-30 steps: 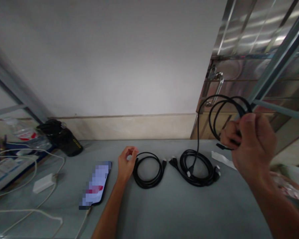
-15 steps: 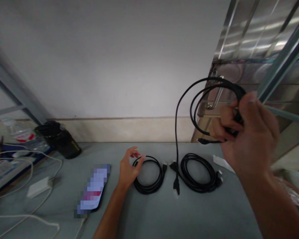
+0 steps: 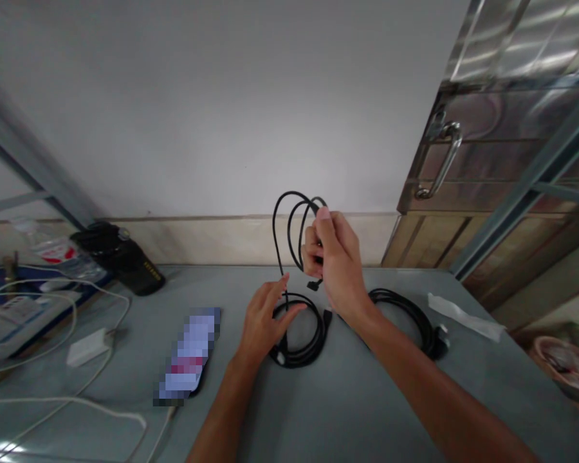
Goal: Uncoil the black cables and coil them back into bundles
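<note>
My right hand (image 3: 334, 260) is closed around a looped black cable (image 3: 289, 225), held up above the table. One end of that cable hangs down past my left hand, and a black connector (image 3: 313, 284) dangles just under my right fist. My left hand (image 3: 265, 315) has its fingers apart, beside a coiled black cable (image 3: 324, 341) lying on the table; whether it touches the hanging strand I cannot tell. A second coiled black cable (image 3: 427, 321) lies to the right, partly hidden behind my right forearm.
A phone (image 3: 190, 357) with a blurred screen lies on the left. Beyond it are a black bottle (image 3: 125, 257), a clear plastic bottle (image 3: 60, 251), a white adapter (image 3: 89, 347) and white cords. A white strip (image 3: 466, 316) lies right. A metal door with a handle (image 3: 446, 161) stands behind.
My right hand has moved left and down with the looped cable, from over the right side to above the left coil. My left hand has shifted slightly right, its fingers still apart.
</note>
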### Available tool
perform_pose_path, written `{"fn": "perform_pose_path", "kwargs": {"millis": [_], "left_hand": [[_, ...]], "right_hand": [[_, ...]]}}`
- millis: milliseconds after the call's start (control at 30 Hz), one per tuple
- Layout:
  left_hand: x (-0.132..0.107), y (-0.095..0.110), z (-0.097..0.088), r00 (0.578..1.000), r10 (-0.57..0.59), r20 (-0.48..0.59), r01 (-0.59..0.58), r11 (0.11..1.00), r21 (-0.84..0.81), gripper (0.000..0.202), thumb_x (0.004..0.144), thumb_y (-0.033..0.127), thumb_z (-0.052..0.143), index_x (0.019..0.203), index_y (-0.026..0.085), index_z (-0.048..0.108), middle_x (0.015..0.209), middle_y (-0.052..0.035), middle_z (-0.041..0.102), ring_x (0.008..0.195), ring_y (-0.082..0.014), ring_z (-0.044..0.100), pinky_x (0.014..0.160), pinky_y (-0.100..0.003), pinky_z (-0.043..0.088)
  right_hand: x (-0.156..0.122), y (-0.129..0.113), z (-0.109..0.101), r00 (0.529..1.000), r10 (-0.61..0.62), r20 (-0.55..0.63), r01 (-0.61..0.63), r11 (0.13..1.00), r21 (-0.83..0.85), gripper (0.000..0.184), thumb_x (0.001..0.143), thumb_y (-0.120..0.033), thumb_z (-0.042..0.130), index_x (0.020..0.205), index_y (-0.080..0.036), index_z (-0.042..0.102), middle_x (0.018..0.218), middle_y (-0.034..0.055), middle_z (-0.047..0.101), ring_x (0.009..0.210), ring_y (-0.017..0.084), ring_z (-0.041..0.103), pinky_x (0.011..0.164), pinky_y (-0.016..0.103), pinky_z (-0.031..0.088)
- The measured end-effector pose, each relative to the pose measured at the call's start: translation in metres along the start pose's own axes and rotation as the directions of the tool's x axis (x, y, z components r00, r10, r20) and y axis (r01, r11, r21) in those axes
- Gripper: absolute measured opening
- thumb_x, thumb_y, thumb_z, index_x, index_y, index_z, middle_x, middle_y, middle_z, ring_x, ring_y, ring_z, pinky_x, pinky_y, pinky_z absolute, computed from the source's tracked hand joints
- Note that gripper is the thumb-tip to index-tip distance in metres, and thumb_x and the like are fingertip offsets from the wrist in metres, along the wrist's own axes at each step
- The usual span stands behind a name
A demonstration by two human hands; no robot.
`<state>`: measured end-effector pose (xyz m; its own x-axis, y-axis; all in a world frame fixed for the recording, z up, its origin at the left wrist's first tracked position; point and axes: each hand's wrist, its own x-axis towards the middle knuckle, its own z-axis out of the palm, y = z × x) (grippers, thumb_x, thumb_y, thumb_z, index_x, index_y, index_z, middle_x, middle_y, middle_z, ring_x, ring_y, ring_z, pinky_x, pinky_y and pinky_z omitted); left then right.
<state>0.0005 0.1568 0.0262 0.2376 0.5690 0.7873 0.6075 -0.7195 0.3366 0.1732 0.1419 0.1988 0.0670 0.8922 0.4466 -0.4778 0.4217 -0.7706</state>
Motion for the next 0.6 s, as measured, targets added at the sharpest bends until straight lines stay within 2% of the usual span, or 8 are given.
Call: {"fn": "perform_pose_path", "kwargs": {"millis": [100,200,367,600], "left_hand": [[-0.001,-0.001,0.003,0.997,-0.053,0.063,0.054,0.998,-0.011,0.05,0.109,0.05,0.072,0.154,0.03,0.065,0.105,-0.0082,0.075,0.096,-0.0262,0.075,0.093,-0.041,0.064],[-0.002,-0.004,0.006,0.987,-0.089,0.132,0.095,0.995,-0.037,0.034,0.116,0.037,0.058,0.147,0.029,0.07,0.113,-0.0103,0.076,0.102,-0.0256,0.077,0.095,-0.039,0.064],[-0.005,-0.013,0.011,0.985,-0.102,0.138,0.109,0.993,-0.046,0.043,0.115,0.021,0.051,0.154,0.033,0.066,0.132,-0.012,0.073,0.122,-0.0262,0.075,0.108,-0.043,0.063],[-0.007,-0.019,0.008,0.997,-0.012,0.076,0.013,1.0,-0.01,0.058,0.107,0.002,0.048,0.152,0.034,0.066,0.142,-0.0107,0.07,0.132,-0.0254,0.071,0.11,-0.042,0.063]], "right_hand": [[-0.002,0.022,0.0,0.998,0.054,0.045,-0.053,0.999,-0.009,0.059,0.101,-0.078,0.069,0.092,-0.029,0.04,0.066,-0.0135,0.037,0.046,0.006,0.029,0.04,0.021,0.022],[-0.003,0.029,-0.001,0.992,0.094,0.084,-0.092,0.995,-0.034,0.058,0.102,-0.079,0.067,0.093,-0.028,0.041,0.066,-0.0133,0.038,0.047,0.006,0.03,0.04,0.02,0.024],[-0.001,0.01,-0.004,0.98,0.099,0.171,-0.095,0.995,-0.032,0.06,0.099,-0.081,0.07,0.093,-0.029,0.042,0.065,-0.0133,0.038,0.046,0.006,0.029,0.04,0.021,0.023],[-0.002,-0.025,-0.004,0.971,0.115,0.21,-0.131,0.989,0.062,0.062,0.094,-0.077,0.08,0.091,-0.03,0.04,0.065,-0.013,0.034,0.047,0.007,0.026,0.04,0.022,0.021]]}}
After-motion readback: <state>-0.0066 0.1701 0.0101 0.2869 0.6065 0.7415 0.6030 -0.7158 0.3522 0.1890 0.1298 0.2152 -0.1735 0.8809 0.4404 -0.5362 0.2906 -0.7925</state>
